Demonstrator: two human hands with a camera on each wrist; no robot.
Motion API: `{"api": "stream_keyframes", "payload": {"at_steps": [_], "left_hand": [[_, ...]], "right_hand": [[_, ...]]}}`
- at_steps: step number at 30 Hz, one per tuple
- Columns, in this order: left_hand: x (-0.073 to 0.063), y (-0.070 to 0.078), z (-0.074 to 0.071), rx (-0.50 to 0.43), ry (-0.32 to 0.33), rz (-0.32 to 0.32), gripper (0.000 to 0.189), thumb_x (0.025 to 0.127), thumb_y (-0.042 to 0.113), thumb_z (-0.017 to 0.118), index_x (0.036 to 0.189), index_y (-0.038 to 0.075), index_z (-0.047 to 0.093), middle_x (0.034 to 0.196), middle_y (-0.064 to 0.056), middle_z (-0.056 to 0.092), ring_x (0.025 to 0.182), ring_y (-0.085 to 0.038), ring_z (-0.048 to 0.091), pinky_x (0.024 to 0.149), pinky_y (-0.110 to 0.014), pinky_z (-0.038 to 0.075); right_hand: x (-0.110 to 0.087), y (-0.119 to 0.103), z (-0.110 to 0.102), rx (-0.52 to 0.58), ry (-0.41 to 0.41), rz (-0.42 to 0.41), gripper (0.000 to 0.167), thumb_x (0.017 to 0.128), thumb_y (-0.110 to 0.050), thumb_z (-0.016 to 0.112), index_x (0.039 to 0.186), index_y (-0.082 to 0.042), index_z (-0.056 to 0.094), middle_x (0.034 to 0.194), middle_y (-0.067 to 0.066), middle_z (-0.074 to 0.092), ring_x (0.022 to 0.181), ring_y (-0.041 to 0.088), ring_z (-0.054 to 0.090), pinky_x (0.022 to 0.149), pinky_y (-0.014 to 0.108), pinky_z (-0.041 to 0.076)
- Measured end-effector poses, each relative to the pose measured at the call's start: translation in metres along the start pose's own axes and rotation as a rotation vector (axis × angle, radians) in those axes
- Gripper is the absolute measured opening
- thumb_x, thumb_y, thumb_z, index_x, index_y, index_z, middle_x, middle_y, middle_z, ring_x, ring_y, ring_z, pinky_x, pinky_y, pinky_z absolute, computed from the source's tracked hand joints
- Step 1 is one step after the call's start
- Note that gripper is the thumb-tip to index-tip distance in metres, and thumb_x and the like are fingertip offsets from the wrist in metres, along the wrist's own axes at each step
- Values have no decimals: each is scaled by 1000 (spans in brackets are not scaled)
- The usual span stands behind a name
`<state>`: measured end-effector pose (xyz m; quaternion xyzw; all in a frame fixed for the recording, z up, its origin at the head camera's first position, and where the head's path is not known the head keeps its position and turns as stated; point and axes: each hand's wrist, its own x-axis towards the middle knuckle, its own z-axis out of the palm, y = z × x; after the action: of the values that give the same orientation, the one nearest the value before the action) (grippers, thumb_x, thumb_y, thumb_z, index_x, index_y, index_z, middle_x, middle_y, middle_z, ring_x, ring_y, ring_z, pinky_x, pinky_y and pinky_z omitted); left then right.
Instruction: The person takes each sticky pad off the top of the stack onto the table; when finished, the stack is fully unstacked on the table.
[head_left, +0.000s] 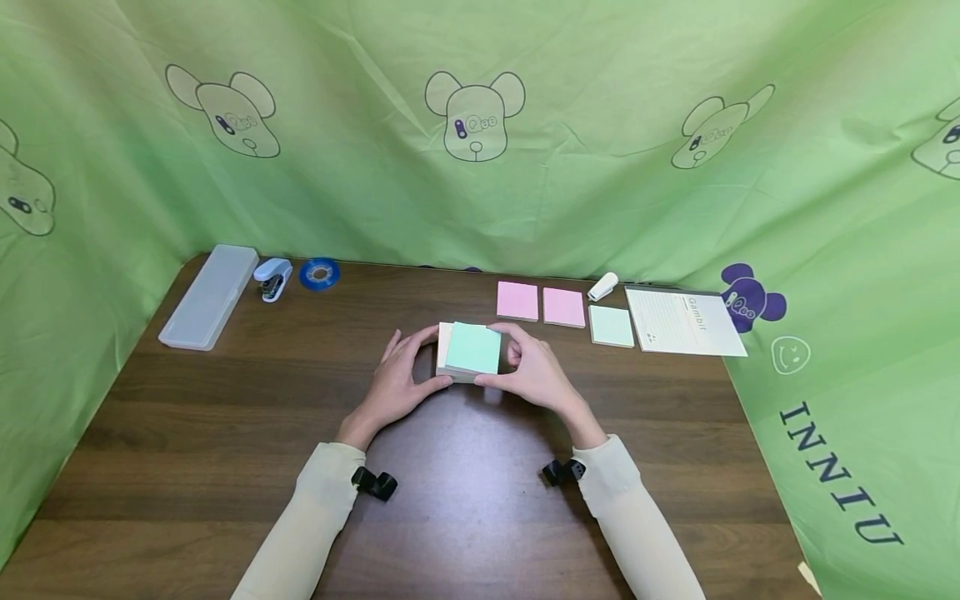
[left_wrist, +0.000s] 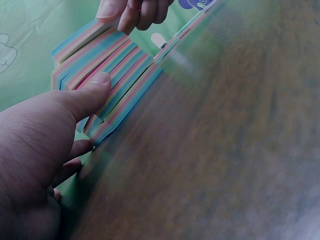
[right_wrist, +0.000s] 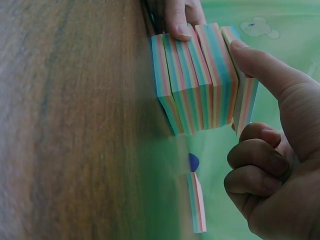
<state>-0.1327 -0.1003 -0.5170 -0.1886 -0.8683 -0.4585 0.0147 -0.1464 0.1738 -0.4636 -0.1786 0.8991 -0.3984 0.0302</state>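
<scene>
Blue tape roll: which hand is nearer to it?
Left. The left hand is in front of the tape roll and to its right; the right hand is farther right, beyond the sticky-note stack.

- Head view: bright; soft glare on the table (head_left: 465, 467), lower centre.
- Left wrist view: dimmer; table blurred at right.
- Right wrist view: dim; table blurred at left.

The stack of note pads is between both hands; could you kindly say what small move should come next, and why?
Probably, the right hand should square the top pad onto the stack: it pinches that pad, which sits askew over those below, while the left hand has its thumb against the stack's side.
</scene>
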Motion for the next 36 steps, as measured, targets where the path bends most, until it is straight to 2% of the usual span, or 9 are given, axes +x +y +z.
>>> {"api": "stream_keyframes", "payload": {"at_steps": [10, 17, 26, 36], "left_hand": [[0, 2, -1, 2, -5, -9, 90, 96, 33, 90, 168, 7, 43, 161, -14, 60, 157, -33, 48, 140, -55, 4], [0, 1, -1, 3, -2, -8, 90, 96, 32, 90, 168, 7, 43, 161, -14, 61, 156, -34, 48, 140, -55, 4], [1, 1, 0, 3, -2, -6, 89, 96, 32, 90, 168, 7, 43, 161, -13, 61, 156, -33, 49, 140, -56, 4], [1, 0, 0, 9, -4, -11, 90, 96, 33, 90, 168, 7, 43, 161, -14, 60, 157, -33, 48, 140, -55, 4]], "right_hand": [[0, -3, -3, -95, -10, 25, 85, 80, -40, 101, 153, -15, 65, 80, -2, 49, 73, 14, 43, 67, 32, 36], [-2, -5, -4, -147, -4, 27, 81, 79, -44, 100, 148, -17, 68, 81, -2, 52, 71, 14, 44, 62, 32, 36], [-2, -4, -2, -101, 10, 0, 75, 76, -38, 102, 138, -10, 70, 77, -5, 46, 69, 11, 39, 61, 28, 32], [-2, 1, -2, -30, 29, -29, 74, 76, -30, 103, 138, -7, 70, 76, -6, 41, 70, 11, 37, 64, 27, 31]]}}
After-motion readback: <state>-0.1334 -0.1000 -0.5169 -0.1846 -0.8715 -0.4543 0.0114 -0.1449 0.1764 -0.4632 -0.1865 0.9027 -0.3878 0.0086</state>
